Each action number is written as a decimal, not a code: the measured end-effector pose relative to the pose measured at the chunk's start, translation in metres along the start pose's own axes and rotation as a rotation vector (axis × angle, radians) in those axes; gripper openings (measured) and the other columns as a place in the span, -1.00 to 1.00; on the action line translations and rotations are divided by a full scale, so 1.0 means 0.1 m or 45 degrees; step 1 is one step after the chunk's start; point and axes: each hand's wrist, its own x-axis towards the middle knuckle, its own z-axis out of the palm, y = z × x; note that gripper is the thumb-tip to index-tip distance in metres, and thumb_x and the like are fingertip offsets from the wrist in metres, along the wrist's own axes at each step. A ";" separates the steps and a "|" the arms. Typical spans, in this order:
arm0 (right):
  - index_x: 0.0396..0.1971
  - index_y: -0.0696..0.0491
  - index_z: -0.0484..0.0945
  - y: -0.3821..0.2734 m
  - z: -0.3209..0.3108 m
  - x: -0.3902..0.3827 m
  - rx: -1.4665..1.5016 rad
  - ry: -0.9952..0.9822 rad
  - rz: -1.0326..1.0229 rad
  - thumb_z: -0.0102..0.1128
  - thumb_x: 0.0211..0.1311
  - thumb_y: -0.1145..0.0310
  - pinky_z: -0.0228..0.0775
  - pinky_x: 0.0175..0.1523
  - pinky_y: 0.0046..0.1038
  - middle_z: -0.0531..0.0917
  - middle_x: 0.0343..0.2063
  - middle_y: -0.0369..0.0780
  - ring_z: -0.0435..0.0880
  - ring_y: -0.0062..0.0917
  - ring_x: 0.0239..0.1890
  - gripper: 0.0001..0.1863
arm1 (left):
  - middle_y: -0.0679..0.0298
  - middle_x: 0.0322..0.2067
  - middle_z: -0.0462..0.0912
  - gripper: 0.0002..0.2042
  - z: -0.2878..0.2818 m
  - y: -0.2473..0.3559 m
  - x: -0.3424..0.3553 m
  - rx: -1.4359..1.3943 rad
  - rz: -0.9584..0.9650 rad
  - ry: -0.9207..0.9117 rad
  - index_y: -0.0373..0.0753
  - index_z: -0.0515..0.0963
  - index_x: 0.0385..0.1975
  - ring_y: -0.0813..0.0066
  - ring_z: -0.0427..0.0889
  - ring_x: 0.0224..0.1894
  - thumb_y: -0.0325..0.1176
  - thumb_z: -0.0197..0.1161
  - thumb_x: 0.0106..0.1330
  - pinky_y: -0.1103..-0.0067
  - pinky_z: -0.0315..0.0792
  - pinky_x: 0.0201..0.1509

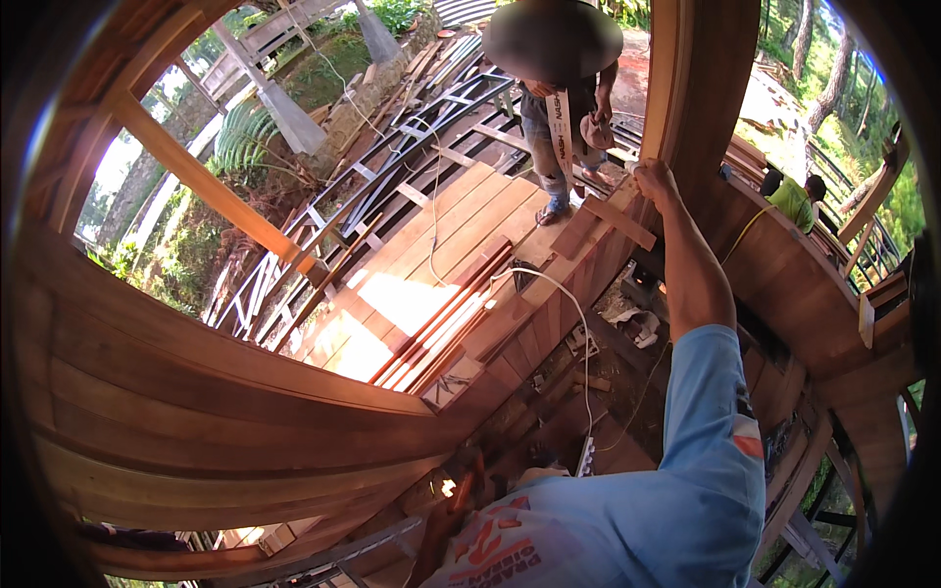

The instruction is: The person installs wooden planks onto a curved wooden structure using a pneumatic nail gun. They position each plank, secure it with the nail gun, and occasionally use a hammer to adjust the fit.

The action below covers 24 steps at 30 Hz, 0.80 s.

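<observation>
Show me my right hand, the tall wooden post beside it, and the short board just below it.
Right hand (655, 182): head view, middle of the hand.
Wooden post (668, 83): head view, lit face above the hand.
Short board (619, 223): head view, middle of its upper face.

Free room left of wooden post (704, 93)

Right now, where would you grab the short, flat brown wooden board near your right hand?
I'd grip the short, flat brown wooden board by its right end, from the right: it lies crosswise, and that end seems to jut past the brown wooden ledge, so its thin edges look pinchable. The right hand, close by, seems to hold the tall wooden post.
</observation>
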 end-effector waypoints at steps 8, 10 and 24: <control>-0.18 0.16 0.68 -0.23 0.16 -0.14 0.350 -0.056 -0.076 0.26 0.18 0.09 0.46 -0.35 -0.40 0.69 -0.53 -0.18 0.67 -0.51 -0.50 -0.58 | 0.33 -0.39 0.62 -0.54 -0.01 -0.23 0.04 0.055 0.053 -0.044 -0.23 0.61 -0.02 0.61 0.53 -0.43 -0.06 0.38 0.17 0.56 0.42 -0.36; -0.11 0.16 0.67 -0.29 0.21 -0.14 0.390 -0.030 -0.083 0.33 0.15 -0.03 0.49 -0.26 -0.35 0.73 -0.48 -0.14 0.71 -0.44 -0.43 -0.47 | 0.29 -0.37 0.64 -0.51 0.04 -0.41 0.10 0.074 0.199 0.034 -0.21 0.60 0.02 0.58 0.55 -0.43 -0.03 0.37 0.18 0.54 0.44 -0.37; 0.08 0.11 0.42 -0.66 0.46 -0.04 1.301 -0.177 0.347 0.34 0.19 -0.09 0.52 -0.16 -0.31 0.62 -0.37 -0.25 0.67 -0.49 -0.30 -0.34 | 0.18 -0.43 0.68 -0.38 0.11 -0.43 0.04 0.158 -0.285 -0.019 -0.37 0.64 -0.13 0.47 0.65 -0.45 0.13 0.40 0.07 0.46 0.49 -0.39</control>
